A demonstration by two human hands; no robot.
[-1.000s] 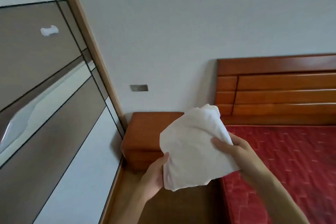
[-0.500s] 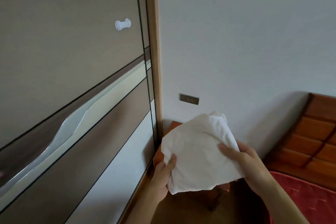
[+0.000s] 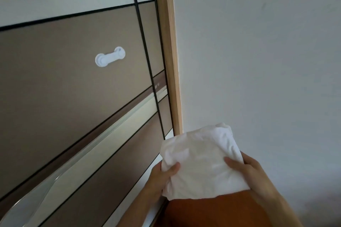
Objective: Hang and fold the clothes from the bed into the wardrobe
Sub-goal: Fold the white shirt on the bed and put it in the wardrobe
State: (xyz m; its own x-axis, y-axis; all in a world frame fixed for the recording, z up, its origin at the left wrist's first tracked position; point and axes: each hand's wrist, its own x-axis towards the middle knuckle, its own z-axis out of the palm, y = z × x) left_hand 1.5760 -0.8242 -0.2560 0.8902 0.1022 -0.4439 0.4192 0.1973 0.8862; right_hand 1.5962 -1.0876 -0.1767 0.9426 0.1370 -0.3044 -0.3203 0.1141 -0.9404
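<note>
Carrying was the step judged to be in hand: in the head view a folded white garment (image 3: 202, 164) was held at chest height between the left hand (image 3: 162, 177) and right hand (image 3: 247, 173), each closed on an edge, just beside the shut sliding wardrobe door (image 3: 73, 88). A hand would probably have to be freed so that the door could be slid open by its white handle (image 3: 110, 56).

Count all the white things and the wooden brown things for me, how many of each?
White things: 2, the folded cloth held by both hands (left hand, right hand), and the plastic latch on the wardrobe door.
Wooden brown things: 2, the wardrobe frame post and the nightstand.
Total: 4
</note>
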